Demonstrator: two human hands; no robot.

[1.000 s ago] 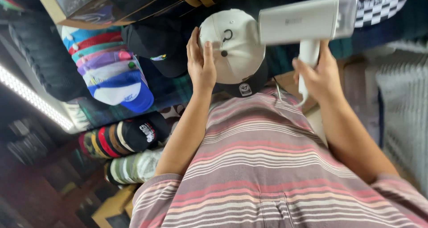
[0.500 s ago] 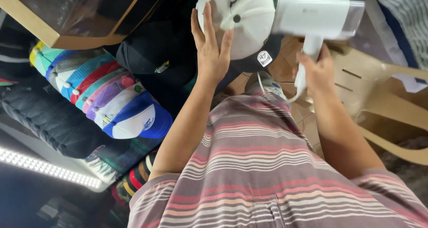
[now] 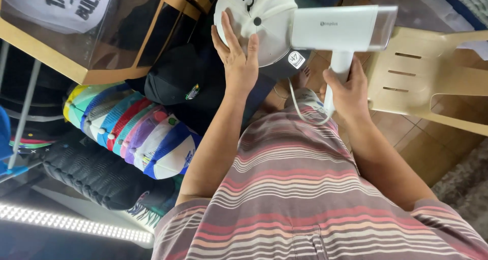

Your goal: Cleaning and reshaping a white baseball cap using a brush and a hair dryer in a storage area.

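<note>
The left hand (image 3: 239, 61) lay open and flat against the white cap (image 3: 259, 21), while the right hand (image 3: 348, 89) gripped the white handheld steamer (image 3: 340, 28) beside its crown, suggesting steaming was under way, not finished.

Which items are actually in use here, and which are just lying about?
In use:
left hand flat on white cap
right hand gripping white handheld steamer

Lying about:
row of coloured caps
black cap
beige plastic chair
</note>
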